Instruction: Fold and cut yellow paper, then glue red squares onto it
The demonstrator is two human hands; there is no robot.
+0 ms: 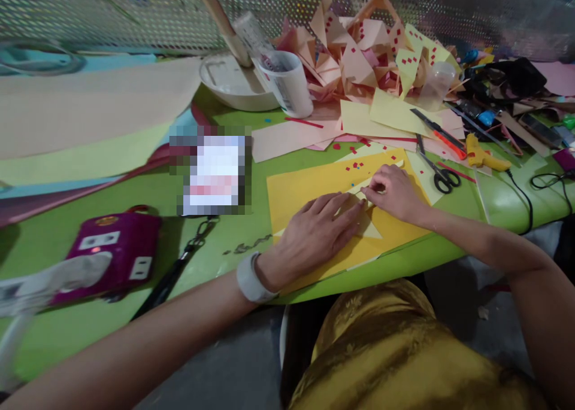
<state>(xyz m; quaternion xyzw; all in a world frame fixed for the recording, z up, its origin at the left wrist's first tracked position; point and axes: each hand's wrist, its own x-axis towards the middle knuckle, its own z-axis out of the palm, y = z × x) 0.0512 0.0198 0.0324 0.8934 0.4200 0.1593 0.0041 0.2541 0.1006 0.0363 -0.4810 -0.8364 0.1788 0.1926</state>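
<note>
My left hand [314, 230] lies flat with its fingers stretched out, pressing down a pale yellow piece of paper [371, 228]. Most of that paper is hidden under the palm. Beside the left fingertips, my right hand [390, 190] is closed in a pinch at the paper's narrow folded edge. Under both hands spreads a bright yellow sheet [294, 191] on the green tabletop [242, 233]. Small red paper diamonds [354, 166] are scattered on the sheet just beyond my hands.
Scissors [442, 173], a utility knife [442, 136] and a yellow glue gun [483, 154] lie right. Behind are a white cup [287, 84] and a folded-paper pile [354, 51]. Left are a blurred-out phone-like object [213, 179], a purple power socket [121, 242] and large paper sheets [90, 108].
</note>
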